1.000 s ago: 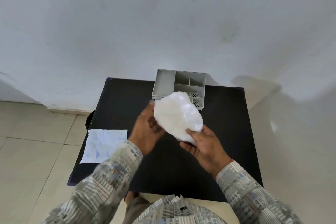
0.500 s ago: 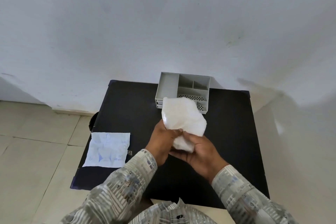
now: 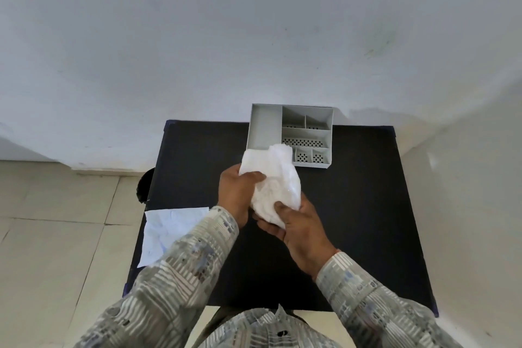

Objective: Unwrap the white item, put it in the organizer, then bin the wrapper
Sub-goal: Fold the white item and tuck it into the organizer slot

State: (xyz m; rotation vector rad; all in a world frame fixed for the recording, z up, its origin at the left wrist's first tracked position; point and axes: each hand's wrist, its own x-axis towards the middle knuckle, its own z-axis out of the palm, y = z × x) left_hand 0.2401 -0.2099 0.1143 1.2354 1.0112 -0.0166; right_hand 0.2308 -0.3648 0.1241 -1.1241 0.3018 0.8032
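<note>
Head view: both hands, left (image 3: 236, 195) and right (image 3: 296, 230), grip the white item (image 3: 275, 181), hiding the organizer's (image 3: 264, 127) near corner.

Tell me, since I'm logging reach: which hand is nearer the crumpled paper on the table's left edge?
Left. The left hand grips the white item just right of the crumpled paper; the right hand holds the item's far side.
</note>
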